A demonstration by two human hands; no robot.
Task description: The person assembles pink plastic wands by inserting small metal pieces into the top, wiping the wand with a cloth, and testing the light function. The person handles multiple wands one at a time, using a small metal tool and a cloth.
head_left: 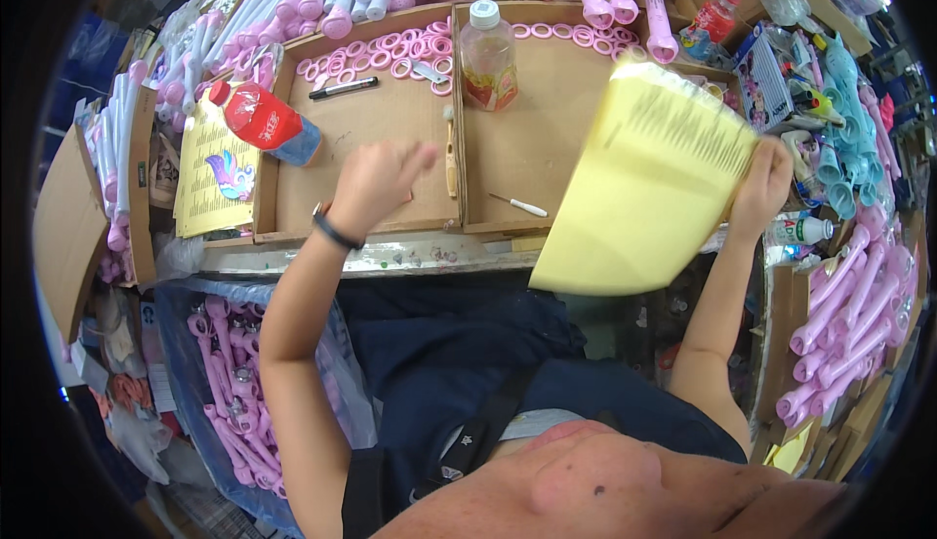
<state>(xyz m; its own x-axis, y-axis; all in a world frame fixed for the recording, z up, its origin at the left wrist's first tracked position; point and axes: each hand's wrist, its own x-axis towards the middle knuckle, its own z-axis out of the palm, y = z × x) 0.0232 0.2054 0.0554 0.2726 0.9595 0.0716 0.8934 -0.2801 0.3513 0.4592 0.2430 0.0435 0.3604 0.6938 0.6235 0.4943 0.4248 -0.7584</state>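
Observation:
My right hand (763,186) grips the right edge of a yellow sticker sheet (625,188), raised and tilted over the front edge of the bench. Rows of dark marks run along the sheet's upper part. My left hand (376,186), with a dark band at the wrist, hovers over the left cardboard tray (332,198). Its fingers are curled; whatever may be in them is hidden. Near it lie a black marker pen (344,88) and a wooden-handled tool (451,159). A thin screwdriver with a white handle (527,207) rests in the right tray (547,61).
Pink rings (400,51) lie along the trays' far side. A clear drink bottle (488,61) and a red-labelled bottle (264,121) stand nearby. More yellow sheets (195,173) lie left. Pink wands fill a lined bin (234,383) and a box (849,315) at right.

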